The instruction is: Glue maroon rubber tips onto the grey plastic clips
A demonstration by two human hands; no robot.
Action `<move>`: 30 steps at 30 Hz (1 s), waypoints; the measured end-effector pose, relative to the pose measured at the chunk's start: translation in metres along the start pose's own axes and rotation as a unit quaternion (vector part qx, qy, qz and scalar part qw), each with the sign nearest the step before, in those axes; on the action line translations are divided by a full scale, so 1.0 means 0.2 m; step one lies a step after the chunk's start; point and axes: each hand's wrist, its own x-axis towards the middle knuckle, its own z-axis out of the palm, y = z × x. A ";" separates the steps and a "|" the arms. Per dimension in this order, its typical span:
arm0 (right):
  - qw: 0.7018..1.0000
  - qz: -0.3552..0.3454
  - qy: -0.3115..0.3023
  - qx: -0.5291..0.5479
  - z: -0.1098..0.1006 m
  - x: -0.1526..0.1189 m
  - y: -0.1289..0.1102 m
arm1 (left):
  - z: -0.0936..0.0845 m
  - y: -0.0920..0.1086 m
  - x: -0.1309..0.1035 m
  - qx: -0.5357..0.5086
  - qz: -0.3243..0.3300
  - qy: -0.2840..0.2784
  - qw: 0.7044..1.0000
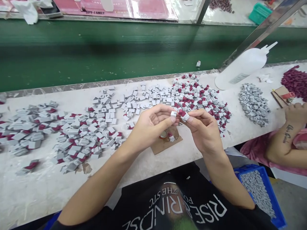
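Observation:
My left hand point(158, 123) pinches a small light-grey plastic block point(174, 114) between thumb and fingers. Right beside it, my right hand point(203, 126) grips a grey and maroon plastic piece point(183, 115). The two pieces are held close together above the table; I cannot tell whether they touch. Below the hands lies a brown cardboard piece point(159, 147) with a small round item point(164, 134) on it, partly hidden by my left hand. Behind my hands spreads a pile of grey and maroon pieces point(203, 99), with plain grey blocks point(133, 103) to its left.
More grey and maroon pieces point(74, 143) cover the left side. A white squeeze bottle point(242, 70) leans at the back right, near a grey pile point(254, 103) and a maroon pile point(296, 81). A co-worker's arm point(285, 137) rests at right, above a blue crate point(275, 204).

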 end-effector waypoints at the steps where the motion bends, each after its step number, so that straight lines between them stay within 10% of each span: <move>1: 1.000 0.000 0.004 -0.001 0.00 0.00 0.00 | 0.00 0.00 0.00 -0.008 0.002 -0.003 1.000; 23: 0.997 0.044 -0.062 -0.030 0.00 0.05 0.00 | -0.07 0.00 0.01 0.077 0.014 -0.049 0.996; 30: 0.967 -0.002 -0.150 -0.207 0.01 0.35 -0.10 | -0.20 0.10 0.20 0.250 0.041 -0.026 0.967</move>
